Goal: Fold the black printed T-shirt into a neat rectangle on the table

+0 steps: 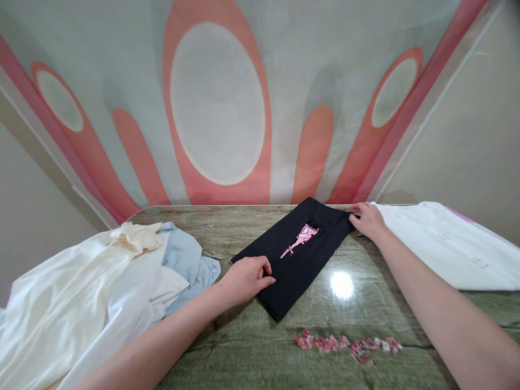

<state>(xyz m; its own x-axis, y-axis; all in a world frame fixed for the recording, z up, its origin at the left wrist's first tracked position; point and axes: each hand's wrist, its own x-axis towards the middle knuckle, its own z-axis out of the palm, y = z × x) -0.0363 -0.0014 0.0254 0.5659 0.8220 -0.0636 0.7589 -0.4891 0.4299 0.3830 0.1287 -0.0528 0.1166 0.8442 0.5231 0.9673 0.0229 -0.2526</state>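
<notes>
Black garment (pixel 309 271) lies on the wood-patterned table (pixel 227 341), set at a slant between the two hands, folded into a compact panel with part of its pink print (pixel 303 235) showing. The right hand (pixel 368 219) has its thumb and fingers clamped on the garment's far right corner. The left hand (pixel 246 276) rests at the near left edge, fingers curled, thumb and forefinger close together over the cloth; whether they pinch fabric cannot be told. A loose heap of pale clothes (pixel 93 292) is at left; a flat white garment (pixel 442 244) is at right, close by the right hand. The step in hand is judged to be folding or straightening. The next move appears to call for steady tension at both holds, keeping the layers aligned.
</notes>
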